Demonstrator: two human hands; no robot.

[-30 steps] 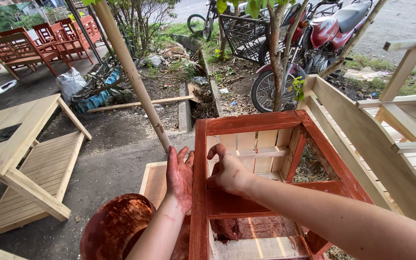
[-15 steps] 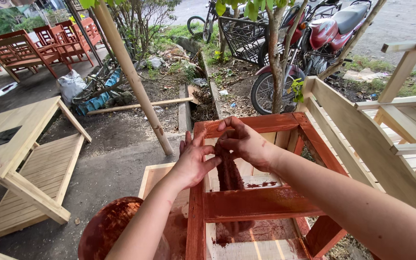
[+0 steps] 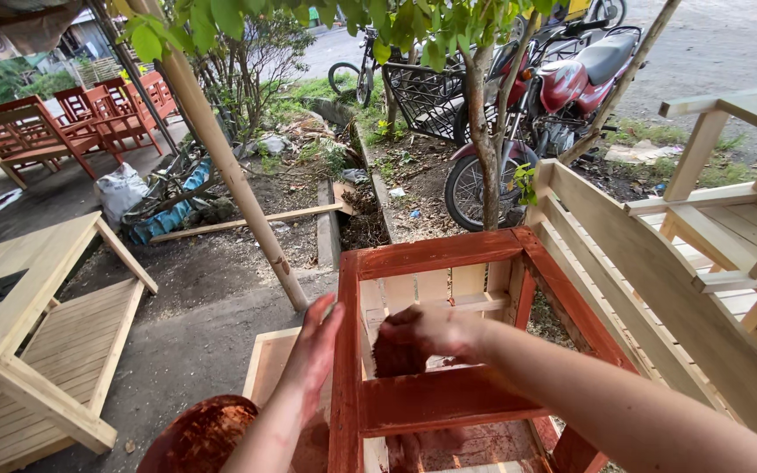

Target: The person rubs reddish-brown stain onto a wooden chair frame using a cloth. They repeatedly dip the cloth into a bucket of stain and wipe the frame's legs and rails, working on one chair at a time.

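Note:
A wooden frame (image 3: 440,252), stained red-brown on its rails, stands in front of me with pale slats inside it. My right hand (image 3: 440,331) reaches into the frame and is shut on a red-brown stained rag (image 3: 392,357), just above the near cross rail. My left hand (image 3: 315,343), smeared with stain, lies flat with fingers together against the outside of the frame's left rail. A round bowl (image 3: 196,436) coated in the same red-brown stain sits low at the left, beside my left forearm.
An unstained wooden bench (image 3: 703,236) stands close on the right. A pale wooden table (image 3: 28,298) lies at the left. A slanted bamboo pole (image 3: 229,175), a thin tree (image 3: 484,166) and a red motorcycle (image 3: 571,79) are beyond the frame. Red chairs (image 3: 28,131) stand far left.
Both hands have come back from the frame's far rail toward me. The right hand now sits lower inside the frame with the rag, and the left rests against the left rail.

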